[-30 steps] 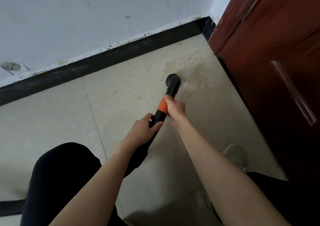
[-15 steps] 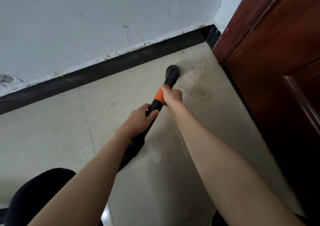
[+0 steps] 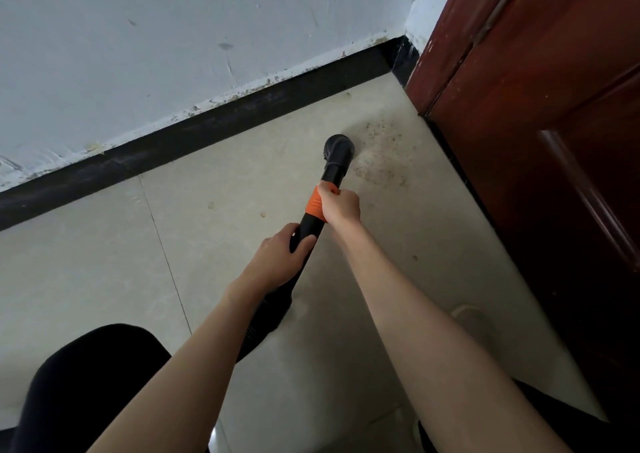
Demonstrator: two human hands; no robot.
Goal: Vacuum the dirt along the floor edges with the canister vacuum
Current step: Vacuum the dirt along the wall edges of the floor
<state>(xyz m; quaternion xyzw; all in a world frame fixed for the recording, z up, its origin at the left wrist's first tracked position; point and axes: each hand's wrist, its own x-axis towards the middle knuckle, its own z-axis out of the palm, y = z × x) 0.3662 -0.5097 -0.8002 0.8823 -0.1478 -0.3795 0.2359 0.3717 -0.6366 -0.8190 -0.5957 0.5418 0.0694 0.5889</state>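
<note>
A black vacuum wand with an orange band (image 3: 314, 203) runs from my hands to a round black brush nozzle (image 3: 338, 147) resting on the beige tiled floor (image 3: 104, 262). My right hand (image 3: 341, 206) grips the wand at the orange band. My left hand (image 3: 280, 255) grips the black tube just behind it. A patch of brown dirt (image 3: 379, 161) lies on the tile directly right of the nozzle, near the corner. The black hose (image 3: 266, 321) continues back under my left forearm. The canister is out of view.
A black baseboard (image 3: 207, 126) runs under the white wall (image 3: 173, 36) across the back. A dark red wooden door (image 3: 554, 140) stands along the right side. My dark-clothed knee (image 3: 86, 383) is at lower left, and a pale shoe (image 3: 474, 317) shows by the door.
The nozzle slid forward toward the baseboard half a second ago, then came back a little, and now sits at the left edge of the dirt patch. Both hands kept their grip.
</note>
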